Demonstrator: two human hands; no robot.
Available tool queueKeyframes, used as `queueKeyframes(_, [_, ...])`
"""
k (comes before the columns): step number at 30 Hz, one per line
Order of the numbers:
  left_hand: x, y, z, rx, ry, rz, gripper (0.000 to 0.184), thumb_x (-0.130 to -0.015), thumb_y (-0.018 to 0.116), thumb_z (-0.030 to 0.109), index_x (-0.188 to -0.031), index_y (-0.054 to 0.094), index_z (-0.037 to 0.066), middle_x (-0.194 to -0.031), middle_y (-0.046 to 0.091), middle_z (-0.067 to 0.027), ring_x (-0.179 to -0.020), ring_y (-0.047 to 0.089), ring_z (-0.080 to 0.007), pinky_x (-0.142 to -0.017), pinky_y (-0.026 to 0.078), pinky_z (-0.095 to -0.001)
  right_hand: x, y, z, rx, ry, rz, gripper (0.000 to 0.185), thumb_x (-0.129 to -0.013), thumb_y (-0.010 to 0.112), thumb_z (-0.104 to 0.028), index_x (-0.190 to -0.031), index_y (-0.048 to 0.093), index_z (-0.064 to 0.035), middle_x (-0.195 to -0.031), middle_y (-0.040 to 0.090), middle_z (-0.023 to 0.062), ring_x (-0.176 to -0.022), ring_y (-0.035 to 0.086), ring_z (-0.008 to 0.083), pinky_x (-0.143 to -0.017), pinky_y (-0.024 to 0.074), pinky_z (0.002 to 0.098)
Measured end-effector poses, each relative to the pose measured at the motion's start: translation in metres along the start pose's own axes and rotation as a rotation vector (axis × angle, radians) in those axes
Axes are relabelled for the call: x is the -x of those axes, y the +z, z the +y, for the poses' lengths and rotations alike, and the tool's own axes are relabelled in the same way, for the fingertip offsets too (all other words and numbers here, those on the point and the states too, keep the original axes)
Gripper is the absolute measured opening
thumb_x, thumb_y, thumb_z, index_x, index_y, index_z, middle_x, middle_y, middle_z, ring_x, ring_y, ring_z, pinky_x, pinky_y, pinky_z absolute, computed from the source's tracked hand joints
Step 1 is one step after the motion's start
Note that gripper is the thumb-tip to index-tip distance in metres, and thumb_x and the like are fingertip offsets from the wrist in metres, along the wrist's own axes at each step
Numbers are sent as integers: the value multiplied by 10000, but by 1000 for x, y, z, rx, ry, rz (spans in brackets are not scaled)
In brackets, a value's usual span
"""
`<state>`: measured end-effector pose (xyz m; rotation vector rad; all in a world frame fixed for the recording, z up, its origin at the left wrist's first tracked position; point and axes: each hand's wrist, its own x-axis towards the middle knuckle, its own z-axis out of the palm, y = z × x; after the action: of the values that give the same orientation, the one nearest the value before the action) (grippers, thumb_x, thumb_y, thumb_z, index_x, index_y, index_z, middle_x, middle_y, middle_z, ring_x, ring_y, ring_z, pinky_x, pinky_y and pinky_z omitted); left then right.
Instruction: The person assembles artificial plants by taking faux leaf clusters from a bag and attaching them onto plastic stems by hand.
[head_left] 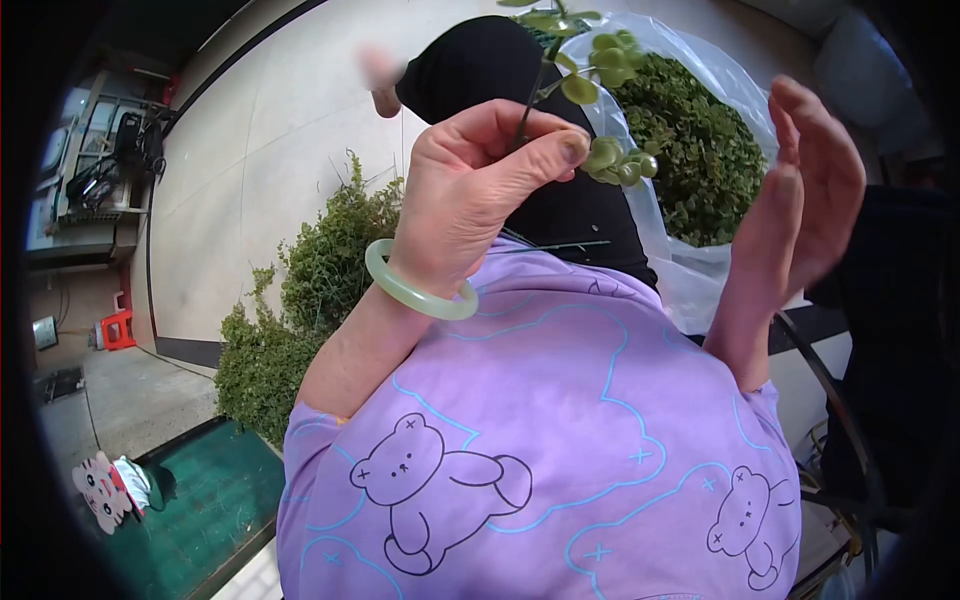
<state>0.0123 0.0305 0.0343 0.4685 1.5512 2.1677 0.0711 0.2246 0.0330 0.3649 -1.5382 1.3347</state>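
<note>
My left hand (490,185), with a pale green bangle (425,290) at its wrist, pinches a leafy sprig (610,160) between thumb and forefinger. Round green leaves stick out to the right of the fingertips, and the stem rises to the top edge of the view. Raised at the right is my right hand (810,190), its fingers and thumb apart and nothing between them. Between the hands and beyond them, a clear plastic bag (665,225) holds a mass of small-leaved greenery (690,150). A thin dark stalk (570,245) lies across my lap.
A heap of leafy stems (335,260) is on my left, beside a green surface (215,500) with a cartoon-faced figure (105,490). A red stool (117,328) and a metal rack (105,150) stand farther left. Dark curved tubing (835,390) is close on my right.
</note>
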Motion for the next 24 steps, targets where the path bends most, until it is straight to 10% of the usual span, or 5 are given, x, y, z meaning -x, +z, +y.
queueKeyframes(4, [1, 18, 3, 15, 1, -53, 144, -810, 652, 68, -929, 614, -4, -861, 643, -60, -672, 566, -55, -482, 342, -125, 6, 12, -16, 286, 175, -542, 294, -747, 618, -11, -1027, 544, 42, -1000, 579, 122, -982, 544, 196, -911, 382, 313])
queueKeyframes(6, [0, 21, 5, 36, 2, -12, 152, -828, 635, 87, -941, 610, -10, -834, 634, -57, -600, 506, -40, -470, 329, -135, 21, 23, -4, -82, 510, -368, 249, -715, 661, -53, -949, 589, -8, -858, 615, 89, -797, 582, 147, -748, 447, 272])
queueKeyframes(11, [2, 9, 9, 130, -109, -167, 225, -917, 502, 157, -1050, 545, -19, -766, 598, -84, -494, 356, -31, -453, 297, -161, 27, 24, 1, -213, 533, -320, 133, -776, 597, -13, -909, 588, -1, -827, 589, 29, -712, 543, 67, -659, 433, 210])
queueKeyframes(24, [10, 2, 11, 376, -138, -179, 164, -886, 563, 118, -998, 546, 1, -834, 628, -92, -636, 560, -57, -551, 428, -160, 27, 29, -14, -247, 522, -241, 83, -784, 561, 49, -864, 585, 42, -809, 558, 23, -588, 479, 14, -504, 361, 154])
